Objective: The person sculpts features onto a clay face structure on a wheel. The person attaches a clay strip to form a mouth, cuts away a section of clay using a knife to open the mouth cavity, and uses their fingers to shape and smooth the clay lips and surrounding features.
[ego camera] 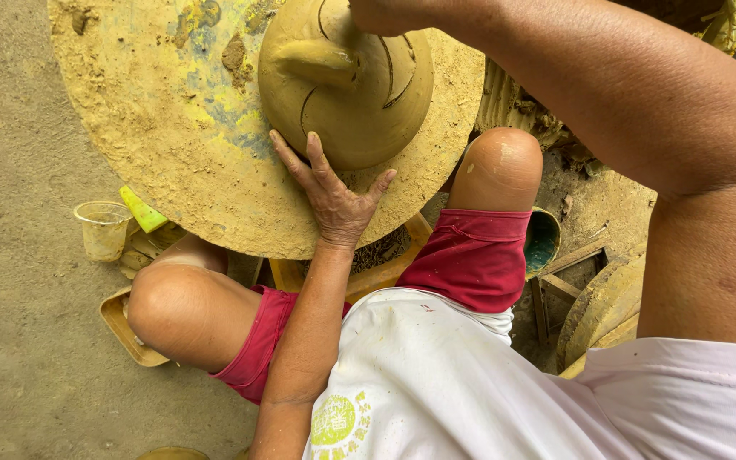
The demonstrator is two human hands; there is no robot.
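Clay pot point(347, 81) sits upside down, dome-shaped, on round wheel point(172, 145), far centre of scene. Pot surface smooth w/ curved incised lines and a raised ridge on its left side. Wheel top crusted w/ dried clay, patches of blue and yellow showing.

Left hand point(334, 200): flat on wheel at near edge of pot, fingers spread, open, gripping nothing. Fingertips touch pot's lower rim; palm rests on wheel.

Right hand: arm point(623, 94) crosses from right to top of pot; hand itself cut off by frame edge, so grip can't be determined.

Person seated behind wheel, knees either side: left knee point(168, 307) near left, right knee point(500, 166) just beside wheel's right edge. Red shorts, white shirt.

Surroundings: clear plastic cup point(102, 228) on floor left of wheel, a green-yellow tool point(142, 209) just beside it. Teal bowl point(543, 241) right of right knee. Wooden frame pieces point(568, 277) near right. Floor point(10, 255) sandy.
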